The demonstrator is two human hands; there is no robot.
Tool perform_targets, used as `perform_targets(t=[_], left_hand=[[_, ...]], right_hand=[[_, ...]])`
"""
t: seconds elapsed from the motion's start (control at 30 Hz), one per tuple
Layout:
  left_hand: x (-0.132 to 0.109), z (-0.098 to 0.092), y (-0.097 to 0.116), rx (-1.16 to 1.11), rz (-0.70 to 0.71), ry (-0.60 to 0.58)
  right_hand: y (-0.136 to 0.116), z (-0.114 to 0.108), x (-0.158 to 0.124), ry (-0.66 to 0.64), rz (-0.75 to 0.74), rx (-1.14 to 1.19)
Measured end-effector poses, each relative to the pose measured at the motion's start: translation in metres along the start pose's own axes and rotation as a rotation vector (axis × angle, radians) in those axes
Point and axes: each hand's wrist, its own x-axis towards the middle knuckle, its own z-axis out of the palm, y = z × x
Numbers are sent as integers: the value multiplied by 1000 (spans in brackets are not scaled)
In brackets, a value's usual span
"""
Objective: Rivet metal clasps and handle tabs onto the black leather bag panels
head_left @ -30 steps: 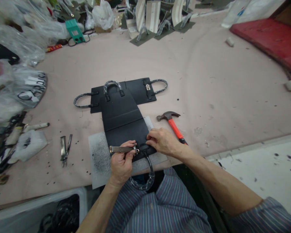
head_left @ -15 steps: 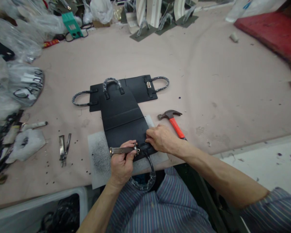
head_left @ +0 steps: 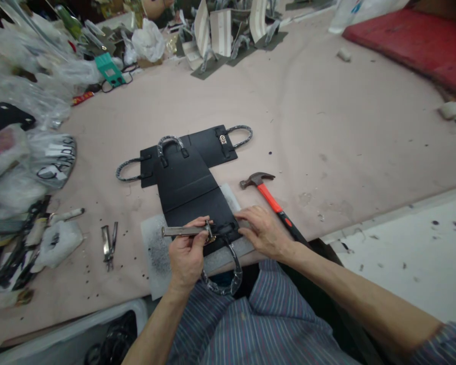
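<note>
— So, in the head view, what is the left hand [head_left: 186, 258] doing?
— It is gripping a metal tool [head_left: 180, 231] between thumb and fingers, over the near end of the black panel [head_left: 190, 182].
— And the right hand [head_left: 264, 230]?
— Its fingertips are reaching the panel's right edge; I cannot tell whether they are pinching it.
— Where is that panel lying?
— At the front edge of the table [head_left: 307, 126], over a pale sheet [head_left: 154, 248]. Its near handle [head_left: 235, 266] is hanging past that edge, and its far end is overlapping a second black panel [head_left: 213, 144].
— The hammer [head_left: 269, 196]?
— It is lying right of the panel, its grip pointing toward the front edge.
</note>
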Motion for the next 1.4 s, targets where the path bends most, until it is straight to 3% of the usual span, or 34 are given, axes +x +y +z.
perform_targets(t=[0.1,0.23,0.73,1.0,1.2,1.4], left_hand=[[5,10,1,-5,28,-45],[8,19,-5,17,30,-80],[10,22,-10,144,75,-137],[10,27,-7,295,227,-118],[8,31,-7,439,455,-126],[6,34,-11,512,511,-135]], right_hand=[[0,12,-24,114,-3,15],[1,27,-35,191,25,5],[5,27,-34,209,13,6],[6,27,-36,212,12,12],[6,25,-37,206,16,24],[4,26,-39,194,10,36]])
